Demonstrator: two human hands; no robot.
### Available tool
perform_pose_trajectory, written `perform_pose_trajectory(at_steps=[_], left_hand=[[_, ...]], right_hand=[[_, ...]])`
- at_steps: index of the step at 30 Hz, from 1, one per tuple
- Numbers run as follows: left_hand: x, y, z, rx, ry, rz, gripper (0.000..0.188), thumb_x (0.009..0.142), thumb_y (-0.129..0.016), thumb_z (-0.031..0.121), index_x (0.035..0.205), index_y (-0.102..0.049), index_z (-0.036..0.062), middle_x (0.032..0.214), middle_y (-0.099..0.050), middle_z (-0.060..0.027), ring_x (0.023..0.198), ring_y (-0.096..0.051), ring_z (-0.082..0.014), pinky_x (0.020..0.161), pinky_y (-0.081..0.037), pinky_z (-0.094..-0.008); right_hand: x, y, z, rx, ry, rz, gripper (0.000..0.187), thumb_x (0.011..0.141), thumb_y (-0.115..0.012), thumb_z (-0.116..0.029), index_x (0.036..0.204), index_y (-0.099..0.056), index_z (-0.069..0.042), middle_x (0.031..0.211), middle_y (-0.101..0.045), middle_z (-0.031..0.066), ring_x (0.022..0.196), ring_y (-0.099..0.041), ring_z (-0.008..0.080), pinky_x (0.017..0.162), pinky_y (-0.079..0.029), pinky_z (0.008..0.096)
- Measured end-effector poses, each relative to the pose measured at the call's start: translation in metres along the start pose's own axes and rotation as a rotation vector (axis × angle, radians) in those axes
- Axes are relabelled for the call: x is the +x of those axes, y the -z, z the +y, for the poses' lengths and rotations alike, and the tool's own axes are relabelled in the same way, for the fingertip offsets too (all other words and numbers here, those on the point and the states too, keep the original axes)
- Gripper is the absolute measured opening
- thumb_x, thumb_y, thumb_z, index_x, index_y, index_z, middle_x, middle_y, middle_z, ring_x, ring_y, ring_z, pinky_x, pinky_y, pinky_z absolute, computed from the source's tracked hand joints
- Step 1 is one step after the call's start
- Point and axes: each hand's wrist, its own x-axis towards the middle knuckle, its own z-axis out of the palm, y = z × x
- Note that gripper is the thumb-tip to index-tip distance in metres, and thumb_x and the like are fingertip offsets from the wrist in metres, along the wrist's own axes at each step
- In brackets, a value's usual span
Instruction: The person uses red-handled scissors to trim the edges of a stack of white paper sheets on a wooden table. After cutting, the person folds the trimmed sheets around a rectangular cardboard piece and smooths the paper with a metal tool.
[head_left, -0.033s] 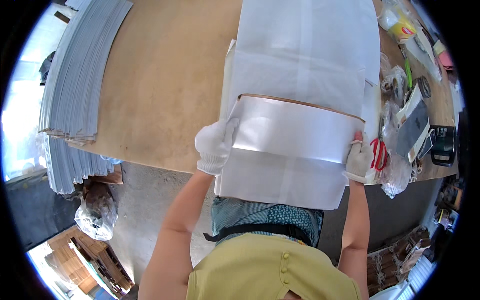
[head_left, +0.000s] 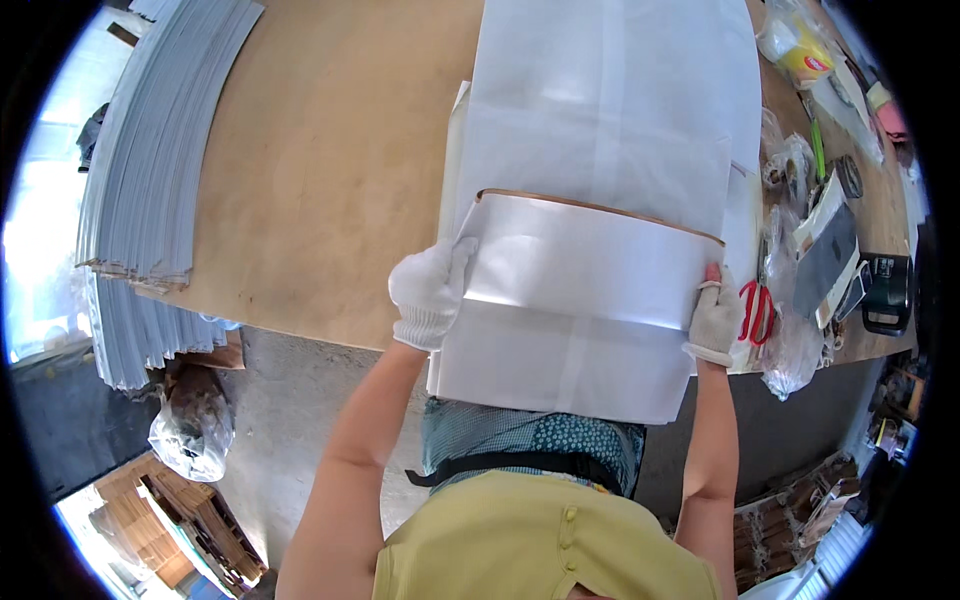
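Note:
A white sheet (head_left: 590, 257) with a brown far edge curls over in front of me. It lies on top of larger white sheets (head_left: 600, 100) on the table. My left hand (head_left: 430, 290), in a white knit glove, is closed on the sheet's left edge, its fingers partly hidden. At the opposite edge, my right hand (head_left: 714, 320) pinches the sheet; its glove leaves a reddish fingertip bare. Red-handled scissors (head_left: 757, 312) lie just right of that hand.
Tall stacks of white folded strips (head_left: 160, 150) stand along the left of the brown tabletop (head_left: 320, 180). Plastic bags (head_left: 795, 350), a dark mug (head_left: 885, 295) and a roll of tape (head_left: 849, 175) crowd the right side. A clear bag (head_left: 192, 430) sits below the left edge.
The curled sheet's right end and my right hand have shifted very slightly left. My left hand keeps its place at the left edge.

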Motion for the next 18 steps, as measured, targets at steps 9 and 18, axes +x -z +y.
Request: perform_pose_trajectory(at_steps=[9, 18], left_hand=[[0.022, -0.026, 0.017, 0.328, -0.230, 0.068, 0.016, 0.090, -0.069, 0.021, 0.098, -0.066, 0.0079, 0.084, -0.062, -0.0130, 0.086, -0.062, -0.0334, 0.079, -0.049, -0.0443], [0.033, -0.018, 0.051, 0.045, -0.425, -0.266, 0.045, 0.074, -0.078, 0.025, 0.110, -0.058, 0.0059, 0.114, -0.051, -0.0108, 0.117, -0.048, -0.0326, 0.109, -0.029, -0.0590]], right_hand=[[0.018, -0.003, -0.014, -0.106, -0.179, -0.212, 0.050, 0.102, -0.051, -0.040, 0.119, -0.065, 0.005, 0.106, -0.069, 0.0269, 0.101, -0.067, 0.0367, 0.090, -0.049, 0.0397], [0.040, 0.009, -0.028, -0.219, -0.255, -0.241, 0.054, 0.098, -0.055, -0.049, 0.106, -0.067, 0.003, 0.087, -0.068, 0.0182, 0.080, -0.061, 0.0350, 0.081, -0.047, 0.0392]])
